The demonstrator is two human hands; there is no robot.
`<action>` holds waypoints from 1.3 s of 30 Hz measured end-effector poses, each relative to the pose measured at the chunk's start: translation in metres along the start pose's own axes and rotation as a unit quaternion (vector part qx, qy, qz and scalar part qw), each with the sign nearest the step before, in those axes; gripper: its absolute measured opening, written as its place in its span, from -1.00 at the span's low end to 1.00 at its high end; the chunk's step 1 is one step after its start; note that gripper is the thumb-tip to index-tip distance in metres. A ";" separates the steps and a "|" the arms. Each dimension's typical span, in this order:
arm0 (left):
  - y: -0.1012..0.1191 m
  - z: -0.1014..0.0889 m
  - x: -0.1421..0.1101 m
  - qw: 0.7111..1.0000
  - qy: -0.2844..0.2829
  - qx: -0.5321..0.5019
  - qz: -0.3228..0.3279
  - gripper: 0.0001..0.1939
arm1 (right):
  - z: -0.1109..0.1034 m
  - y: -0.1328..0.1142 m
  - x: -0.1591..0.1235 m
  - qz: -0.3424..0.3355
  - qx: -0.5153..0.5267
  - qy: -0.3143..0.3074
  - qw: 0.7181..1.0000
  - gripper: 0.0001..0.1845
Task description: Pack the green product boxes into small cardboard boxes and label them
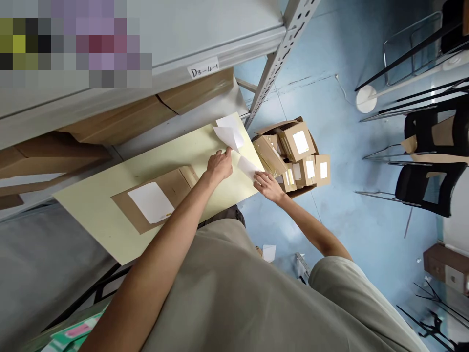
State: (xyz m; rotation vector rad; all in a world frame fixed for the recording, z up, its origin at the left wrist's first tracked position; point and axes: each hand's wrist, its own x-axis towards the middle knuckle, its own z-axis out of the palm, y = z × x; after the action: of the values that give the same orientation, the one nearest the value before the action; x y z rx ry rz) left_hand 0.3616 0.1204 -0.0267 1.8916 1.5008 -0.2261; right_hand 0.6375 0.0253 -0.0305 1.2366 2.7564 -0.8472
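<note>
Over the far right end of a pale yellow board [91, 183], both my hands are at thin white paper. My left hand [221, 166] is closed, thumb and index finger at the lower corner of a curled white sheet [227, 136]. My right hand [268, 186] has its fingers closed on the end of a white paper strip [247, 166] slanting between the hands. Whether strip and sheet are one piece I cannot tell. Left of my left forearm, a flat cardboard box [181, 181] with a white label [151, 202] lies on the board.
A large carton [312, 142] full of small labelled boxes stands on the blue floor beyond the board. A metal shelf [234, 56] marked D3-4-1 rises at the far side, with cardboard boxes [139, 117] beneath. Black chairs [434, 183] stand at right. White paper [268, 253] lies on the floor.
</note>
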 end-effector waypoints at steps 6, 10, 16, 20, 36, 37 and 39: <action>0.014 -0.011 -0.002 0.997 -0.057 -0.031 -0.047 0.00 | -0.022 -0.022 -0.021 0.007 -0.026 0.042 0.999 -0.63; 0.020 -0.019 -0.020 0.992 -0.030 -0.117 -0.028 -0.13 | -0.045 -0.056 -0.018 0.074 0.024 0.141 0.987 -0.65; 0.005 -0.022 -0.115 0.893 0.032 -0.442 0.080 -0.14 | -0.074 -0.111 0.012 0.238 0.258 0.270 0.897 -0.41; -0.022 -0.026 -0.191 0.852 0.053 -0.520 0.012 -0.17 | -0.087 -0.145 0.046 0.269 0.363 0.259 0.854 -0.28; -0.098 -0.030 -0.347 0.707 0.387 -0.568 -0.166 -0.37 | -0.088 -0.311 0.159 0.104 0.546 0.040 0.830 -0.28; -0.101 -0.029 -0.351 0.701 0.401 -0.564 -0.172 -0.37 | -0.081 -0.322 0.159 0.098 0.556 0.010 0.825 -0.28; -0.109 -0.027 -0.356 0.689 0.423 -0.560 -0.181 -0.37 | -0.065 -0.343 0.157 0.092 0.569 -0.031 0.817 -0.28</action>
State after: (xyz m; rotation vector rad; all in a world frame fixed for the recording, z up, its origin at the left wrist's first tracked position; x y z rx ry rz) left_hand 0.1434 -0.1337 0.1385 0.6073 1.8515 1.2968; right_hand 0.3053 -0.0216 0.1535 1.3985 1.8669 -2.5887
